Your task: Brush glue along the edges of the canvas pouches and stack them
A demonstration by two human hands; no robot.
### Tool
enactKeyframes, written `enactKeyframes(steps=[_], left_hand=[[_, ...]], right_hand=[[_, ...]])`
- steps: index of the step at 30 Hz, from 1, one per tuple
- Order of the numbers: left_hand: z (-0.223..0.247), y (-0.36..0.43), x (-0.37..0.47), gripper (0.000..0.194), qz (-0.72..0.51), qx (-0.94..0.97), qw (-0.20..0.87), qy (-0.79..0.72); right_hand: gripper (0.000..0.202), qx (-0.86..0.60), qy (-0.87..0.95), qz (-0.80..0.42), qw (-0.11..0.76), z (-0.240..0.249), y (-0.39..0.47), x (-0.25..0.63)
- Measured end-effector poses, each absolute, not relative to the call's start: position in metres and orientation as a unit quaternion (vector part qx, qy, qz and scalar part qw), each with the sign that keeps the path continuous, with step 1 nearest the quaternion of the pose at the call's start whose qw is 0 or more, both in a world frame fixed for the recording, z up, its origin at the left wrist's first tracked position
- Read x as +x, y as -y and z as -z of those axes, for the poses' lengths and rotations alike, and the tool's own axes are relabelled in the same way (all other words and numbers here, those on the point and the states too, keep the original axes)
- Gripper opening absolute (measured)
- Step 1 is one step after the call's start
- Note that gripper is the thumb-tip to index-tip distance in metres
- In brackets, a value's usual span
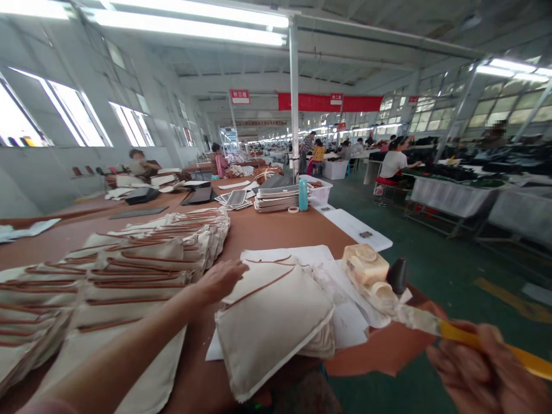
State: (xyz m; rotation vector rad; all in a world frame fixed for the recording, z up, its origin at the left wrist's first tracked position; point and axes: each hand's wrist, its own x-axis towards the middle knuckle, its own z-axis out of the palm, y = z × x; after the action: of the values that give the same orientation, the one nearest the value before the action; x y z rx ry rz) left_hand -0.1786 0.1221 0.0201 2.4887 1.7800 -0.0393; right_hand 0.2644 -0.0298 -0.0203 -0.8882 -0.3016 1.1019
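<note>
A small stack of cream fabric pieces with brown edging lies on white paper at the table's front edge. My left hand reaches over the stack's upper left corner, its fingers bent together at the fabric; what is between them is hidden. At the lower right my right hand holds a yellow-handled brush. The brush's whitish, caked end points left, beside a stained cream container and a small round pot. Long overlapping rows of similar cream pieces cover the table's left side.
Behind on the brown table stand a turquoise bottle, a tape roll and stacked panels. A dark cone sits right of the container. A white post rises behind. Several people work farther back.
</note>
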Motion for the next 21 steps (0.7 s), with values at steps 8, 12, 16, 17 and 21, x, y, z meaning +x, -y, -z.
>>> enactKeyframes(steps=[8, 12, 16, 17, 21], left_hand=[[0.049, -0.186, -0.06, 0.041, -0.03, 0.709, 0.183, -0.68], [0.053, -0.184, -0.051, 0.036, -0.088, 0.676, 0.266, -0.681], [0.049, -0.156, -0.044, 0.046, -0.155, 0.669, 0.398, -0.609], [0.047, -0.147, -0.042, 0.049, -0.169, 0.667, 0.429, -0.586], [0.033, -0.111, -0.038, 0.051, -0.211, 0.639, 0.533, -0.513]], right_hand=[[0.044, -0.388, 0.059, -0.564, 0.726, 0.02, 0.003, 0.228], [0.042, -0.39, 0.12, -0.533, 0.741, 0.025, -0.008, 0.229], [0.03, -0.351, 0.213, -0.509, 0.757, 0.027, -0.027, 0.221], [0.03, -0.344, 0.229, -0.502, 0.76, 0.027, -0.032, 0.219], [0.032, -0.36, 0.296, -0.452, 0.761, 0.027, -0.047, 0.21]])
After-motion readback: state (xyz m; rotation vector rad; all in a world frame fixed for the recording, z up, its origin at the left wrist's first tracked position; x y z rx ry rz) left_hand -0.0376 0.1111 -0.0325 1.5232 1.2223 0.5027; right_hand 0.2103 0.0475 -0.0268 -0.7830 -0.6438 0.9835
